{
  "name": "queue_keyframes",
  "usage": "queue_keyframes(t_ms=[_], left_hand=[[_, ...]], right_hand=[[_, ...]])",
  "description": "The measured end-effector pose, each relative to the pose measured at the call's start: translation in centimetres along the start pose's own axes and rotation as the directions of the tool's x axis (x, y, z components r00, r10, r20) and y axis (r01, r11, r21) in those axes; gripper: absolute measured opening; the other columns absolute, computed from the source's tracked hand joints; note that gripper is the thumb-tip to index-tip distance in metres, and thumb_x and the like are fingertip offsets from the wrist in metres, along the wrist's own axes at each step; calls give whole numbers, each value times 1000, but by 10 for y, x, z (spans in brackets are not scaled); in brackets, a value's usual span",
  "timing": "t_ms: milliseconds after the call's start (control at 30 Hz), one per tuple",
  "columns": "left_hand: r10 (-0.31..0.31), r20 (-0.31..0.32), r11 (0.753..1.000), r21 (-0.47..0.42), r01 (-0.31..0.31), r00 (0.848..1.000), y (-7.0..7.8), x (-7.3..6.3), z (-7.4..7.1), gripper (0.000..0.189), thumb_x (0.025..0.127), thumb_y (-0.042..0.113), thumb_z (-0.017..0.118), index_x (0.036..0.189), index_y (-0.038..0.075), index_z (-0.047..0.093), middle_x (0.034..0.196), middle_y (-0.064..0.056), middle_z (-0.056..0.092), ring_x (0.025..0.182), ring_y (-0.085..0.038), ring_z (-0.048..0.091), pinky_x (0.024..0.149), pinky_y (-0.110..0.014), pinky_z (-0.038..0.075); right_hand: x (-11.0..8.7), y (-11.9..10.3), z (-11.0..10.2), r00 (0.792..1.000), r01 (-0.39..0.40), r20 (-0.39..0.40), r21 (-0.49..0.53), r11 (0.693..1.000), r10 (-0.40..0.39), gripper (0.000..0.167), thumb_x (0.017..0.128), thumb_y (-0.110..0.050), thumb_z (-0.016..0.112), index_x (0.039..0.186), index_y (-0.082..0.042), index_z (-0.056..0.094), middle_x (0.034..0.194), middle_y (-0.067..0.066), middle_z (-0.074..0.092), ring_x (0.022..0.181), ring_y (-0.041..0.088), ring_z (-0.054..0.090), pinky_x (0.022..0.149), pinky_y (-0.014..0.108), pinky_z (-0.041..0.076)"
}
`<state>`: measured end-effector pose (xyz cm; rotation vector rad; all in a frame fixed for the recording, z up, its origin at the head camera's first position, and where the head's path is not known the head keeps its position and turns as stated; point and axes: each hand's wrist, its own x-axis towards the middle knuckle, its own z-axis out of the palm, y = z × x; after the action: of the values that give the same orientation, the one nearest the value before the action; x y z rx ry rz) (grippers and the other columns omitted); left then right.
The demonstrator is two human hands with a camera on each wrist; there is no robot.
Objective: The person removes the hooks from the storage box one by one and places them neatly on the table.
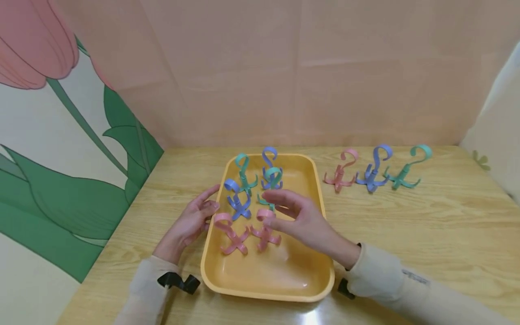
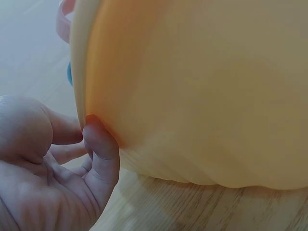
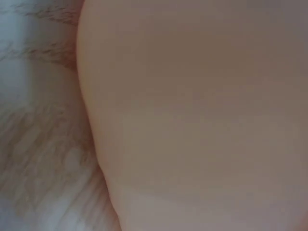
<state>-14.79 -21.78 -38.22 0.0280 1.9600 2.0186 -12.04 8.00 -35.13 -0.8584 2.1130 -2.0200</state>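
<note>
In the tray (image 1: 260, 275), 6 hooks (image 1: 235, 241).

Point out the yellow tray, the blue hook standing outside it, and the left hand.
Yellow tray (image 1: 276, 271): head view, on its bare floor toward the near end.
Blue hook (image 1: 371, 181): head view, on its pronged base.
Left hand (image 1: 192, 221): head view, on the hand's middle.

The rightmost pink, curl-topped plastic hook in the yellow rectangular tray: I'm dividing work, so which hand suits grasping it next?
Probably the right hand: its thumb is right by the hook, while the left hand grips the rim of the tray.
</note>
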Motion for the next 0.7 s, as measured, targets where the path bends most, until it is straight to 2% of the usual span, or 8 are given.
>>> queue_keyframes(t_ms=[133, 233, 333, 533, 700], left_hand=[[-10, -8, 1000, 2, 10, 1000, 0, 0, 1, 56, 106, 7, 45, 159, 17, 29, 108, -14, 55, 86, -17, 64, 64, -28, 57], [-14, -8, 1000, 1, 14, 1000, 0, 0, 2, 56, 106, 7, 45, 159, 17, 29, 108, -14, 55, 85, -17, 64, 62, -26, 55], [-14, -6, 1000, -3, 14, 1000, 0, 0, 2, 57, 106, 8, 45, 160, 17, 28, 108, -14, 55, 84, -17, 64, 61, -26, 54], [-15, -20, 1000, -9, 15, 1000, 0, 0, 2, 56, 106, 8, 46, 159, 20, 30, 111, -18, 55, 86, -18, 64, 63, -28, 56], [-14, -21, 1000, -2, 14, 1000, -1, 0, 2, 56, 106, 8, 46, 159, 21, 31, 114, -20, 54, 88, -20, 64, 64, -28, 57]], right_hand=[[-1, 5, 5, 1000, -8, 14, 13, 1000, 8, 47, 86, 1, 78, 130, 4, 62, 126, 14, 66, 113, 29, 65, 98, 39, 51], [-2, 8, 8, 999, -36, 30, 11, 999, 36, 42, 86, 1, 76, 127, 5, 64, 120, 15, 68, 106, 36, 67, 90, 36, 56], [-3, 9, 9, 998, -59, 37, 8, 998, 58, 39, 87, 1, 76, 125, 6, 66, 115, 16, 70, 101, 38, 68, 85, 34, 58], [-3, 10, 11, 997, -73, 40, -9, 997, 73, 33, 88, 1, 75, 120, 8, 68, 109, 20, 71, 93, 21, 71, 80, 32, 59], [-3, 10, 12, 997, -73, 39, -20, 997, 73, 28, 89, 3, 73, 116, 7, 70, 108, 19, 72, 93, 19, 71, 80, 32, 59]])
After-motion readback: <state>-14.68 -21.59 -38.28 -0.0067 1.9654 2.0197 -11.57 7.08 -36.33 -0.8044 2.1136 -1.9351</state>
